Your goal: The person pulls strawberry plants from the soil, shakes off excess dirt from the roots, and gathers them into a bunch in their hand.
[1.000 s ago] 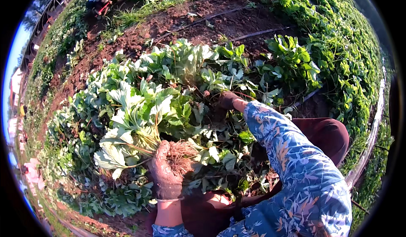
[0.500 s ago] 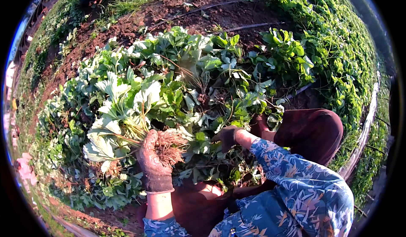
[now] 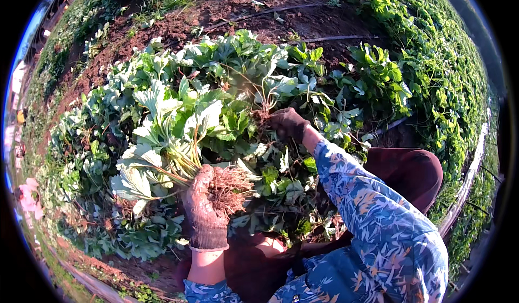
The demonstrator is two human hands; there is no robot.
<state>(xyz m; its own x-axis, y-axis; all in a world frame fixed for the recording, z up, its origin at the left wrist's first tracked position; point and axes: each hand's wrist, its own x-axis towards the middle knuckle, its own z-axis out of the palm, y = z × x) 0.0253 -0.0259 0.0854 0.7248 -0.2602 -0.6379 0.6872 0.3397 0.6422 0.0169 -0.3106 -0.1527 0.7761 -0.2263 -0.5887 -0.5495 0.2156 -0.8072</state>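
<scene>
My left hand (image 3: 206,208), in a muddy dark glove, is closed round a bunch of leafy seedlings (image 3: 186,151) that look like strawberry plants. Their pale green leaves fan out up and to the left, and a tuft of bare brown roots (image 3: 231,190) sticks out on the right of the fist. Farther off, my right hand (image 3: 289,123), also in a dark glove, has its fingers closed at the soil-covered root end of a single seedling (image 3: 265,102). That seedling's thin stems point away from me; my fingertips are partly hidden among the roots.
A heap of loose leafy plants (image 3: 97,146) spreads round both hands. Behind it lies bare brown soil (image 3: 238,3) with thin dark lines across it. Dense green vines (image 3: 443,87) grow along the right. My bent knee (image 3: 408,176) is at the right; a pink object (image 3: 31,197) lies far left.
My right hand has moved away from me, from the leaves by my knee to the seedling's roots, which it now grips. The left hand keeps its bunch, nearly unmoved. The view has shifted slightly.
</scene>
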